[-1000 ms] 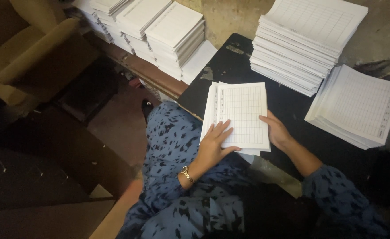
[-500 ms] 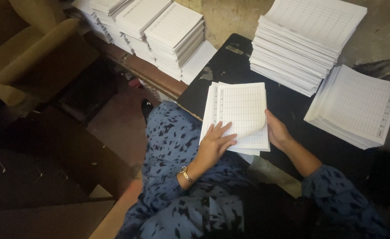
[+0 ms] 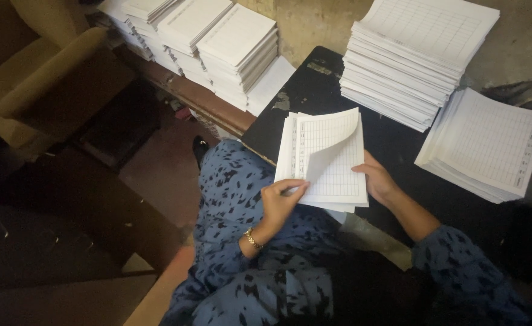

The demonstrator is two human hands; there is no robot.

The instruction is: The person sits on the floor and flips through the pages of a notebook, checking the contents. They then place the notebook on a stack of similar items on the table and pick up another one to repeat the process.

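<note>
Olive-brown armchair [image 3: 42,78] far left, on dark floor. Next to it, a low wooden ledge [image 3: 217,111] carries white paper stacks [image 3: 217,42]: at least 3 tall ones w/ tops showing, more cut off by the top edge, so exact count can't be told. No boxes, trays or bins anywhere; paper just sits in open piles.

Centre: black table [image 3: 314,84], paint chipped near its far edge. On its near edge lies a small pile of ruled sheets [image 3: 332,181], partly overhanging toward the person's lap. Left hand [image 3: 281,202], gold bracelet [image 3: 252,239] at the wrist, pinches the near-left corner of the top sheet [image 3: 332,142] betw. thumb and fingers; that sheet curls up and over, its blank underside showing. Right hand [image 3: 377,181] lies open and flat on the pile's right edge, grasping nothing, just pressing down.

Right of that: 1 tall stack of ruled sheets [image 3: 417,54] at the table's back, then 1 lower stack [image 3: 489,145] just beside it, near the right edge. Both are well apart from the hands.
</note>
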